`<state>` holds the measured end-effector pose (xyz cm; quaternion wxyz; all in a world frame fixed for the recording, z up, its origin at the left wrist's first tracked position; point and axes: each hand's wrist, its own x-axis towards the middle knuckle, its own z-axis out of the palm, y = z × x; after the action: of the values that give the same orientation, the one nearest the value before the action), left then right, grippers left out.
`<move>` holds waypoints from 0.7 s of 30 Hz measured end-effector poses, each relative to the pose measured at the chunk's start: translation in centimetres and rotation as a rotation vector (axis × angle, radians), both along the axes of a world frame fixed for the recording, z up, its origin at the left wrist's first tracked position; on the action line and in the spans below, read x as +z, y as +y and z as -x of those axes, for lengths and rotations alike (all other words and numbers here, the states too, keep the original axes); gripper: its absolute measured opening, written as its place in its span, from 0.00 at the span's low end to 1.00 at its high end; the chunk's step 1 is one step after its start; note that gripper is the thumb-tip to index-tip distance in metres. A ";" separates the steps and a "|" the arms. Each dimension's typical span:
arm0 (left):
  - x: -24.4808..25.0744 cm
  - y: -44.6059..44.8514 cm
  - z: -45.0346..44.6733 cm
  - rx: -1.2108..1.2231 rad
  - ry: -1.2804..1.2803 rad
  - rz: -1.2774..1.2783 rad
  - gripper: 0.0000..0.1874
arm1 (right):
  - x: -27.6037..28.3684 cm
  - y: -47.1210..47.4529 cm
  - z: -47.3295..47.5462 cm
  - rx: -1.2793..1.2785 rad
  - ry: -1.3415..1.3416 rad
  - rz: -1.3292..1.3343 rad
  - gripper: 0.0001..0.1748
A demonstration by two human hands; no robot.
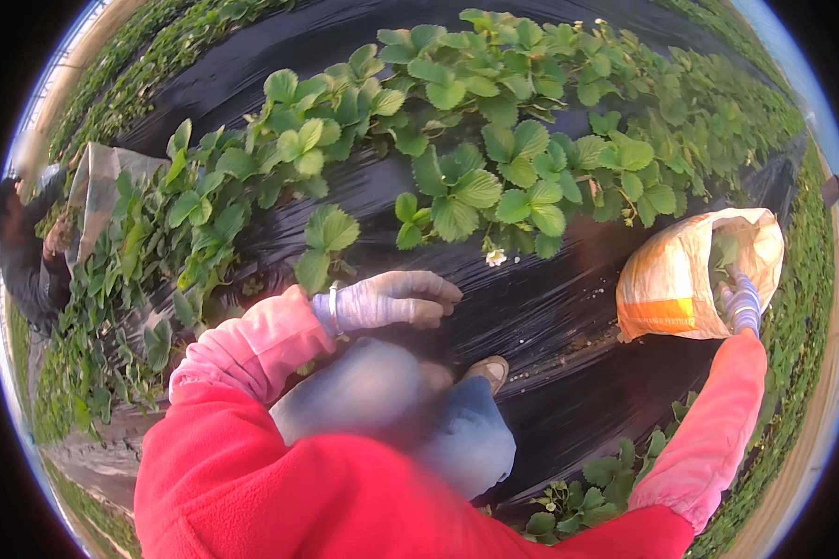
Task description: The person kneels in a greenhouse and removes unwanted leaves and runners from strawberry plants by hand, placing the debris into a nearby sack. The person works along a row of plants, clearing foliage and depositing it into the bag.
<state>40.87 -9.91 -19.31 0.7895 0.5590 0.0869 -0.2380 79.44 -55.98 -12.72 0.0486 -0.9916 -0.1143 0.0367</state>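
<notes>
My left hand (398, 300), in a light knit glove stained at the fingertips, hovers over the black plastic mulch film (531, 300). Its fingers are slightly bent, with a gap between thumb and fingers and nothing held. On the right, my right hand (740, 302), in a striped glove, reaches into the mouth of a white and orange woven sack (661, 293). Green leaves (724, 250) show inside, just beyond the fingers; whether the fingers grip them is unclear. Ahead of me strawberry plants (465, 185) grow through the film, one with a white flower (495, 258) near its edge.
Another person (31, 258) works at far left beside a translucent sack (108, 185). My shoe (491, 372) rests on the film between rows. More strawberry plants (601, 482) grow behind at lower right. White granules (531, 370) lie scattered on the film.
</notes>
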 end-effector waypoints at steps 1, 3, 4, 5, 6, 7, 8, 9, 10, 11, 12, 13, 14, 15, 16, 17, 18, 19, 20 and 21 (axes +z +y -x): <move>0.4 0.3 0.9 -0.013 -0.012 -0.048 0.23 | 1.4 1.2 0.2 0.017 -0.018 0.105 0.21; 1.4 0.9 3.2 0.025 -0.112 -0.172 0.21 | 2.7 5.0 2.8 0.300 -0.216 -0.009 0.17; 1.8 1.4 4.5 0.071 -0.161 -0.205 0.19 | 2.9 7.8 4.6 0.365 -0.184 -0.149 0.17; 2.1 1.9 5.4 0.094 -0.109 -0.282 0.19 | 2.8 10.5 7.3 0.347 -0.144 -0.261 0.17; 2.3 2.9 6.8 0.144 -0.114 -0.332 0.18 | 2.6 13.7 9.9 0.400 -0.030 -0.321 0.17; 2.5 4.1 8.3 0.186 -0.123 -0.382 0.17 | 2.2 17.2 12.8 0.436 0.074 -0.374 0.17; 2.5 5.6 9.8 0.256 -0.135 -0.461 0.15 | 1.4 20.7 15.9 0.512 0.127 -0.395 0.16; 2.5 7.1 11.4 0.404 -0.231 -0.483 0.14 | 0.6 24.1 19.2 0.574 0.169 -0.414 0.16; 2.4 9.0 12.9 0.514 -0.263 -0.504 0.13 | -0.3 27.3 22.5 0.606 0.254 -0.469 0.15; 2.3 11.2 14.3 0.553 -0.233 -0.684 0.12 | -1.1 30.4 25.8 0.606 0.390 -0.561 0.14; 2.3 13.4 15.9 0.560 -0.167 -0.840 0.12 | -1.7 33.2 28.9 0.670 0.408 -0.542 0.14; 2.2 15.3 17.4 0.676 -0.230 -0.842 0.11 | -2.1 35.9 31.8 0.724 0.514 -0.606 0.13; 2.0 17.0 19.0 0.763 -0.244 -0.807 0.12 | -2.4 38.7 34.4 0.826 0.439 -0.575 0.13; 1.8 18.6 20.6 0.838 -0.222 -0.758 0.12 | -2.7 41.6 36.7 0.952 0.433 -0.646 0.12; 1.5 20.0 22.1 0.902 -0.148 -0.766 0.12 | -2.8 44.6 38.8 0.978 0.365 -0.664 0.12; 1.3 21.3 23.5 0.955 -0.133 -0.777 0.13 | -3.0 47.7 40.7 1.017 0.329 -0.732 0.13; 1.1 22.5 24.6 1.043 -0.045 -0.757 0.13 | -3.1 50.8 42.3 0.983 0.343 -0.850 0.13; 0.8 23.3 25.6 1.077 0.000 -0.809 0.14 | -3.2 53.6 43.6 0.920 0.380 -0.946 0.14; 0.3 23.7 26.3 1.034 -0.038 -0.798 0.14 | -3.4 56.3 44.8 0.974 0.308 -0.927 0.16; -0.1 24.0 26.9 0.999 0.024 -0.789 0.15 | -3.6 58.2 45.9 0.946 0.293 -0.831 0.17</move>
<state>13.97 14.12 -19.45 0.5392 0.6970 0.4270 0.2027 33.53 2.23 -16.36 0.4223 -0.7173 -0.5358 0.1416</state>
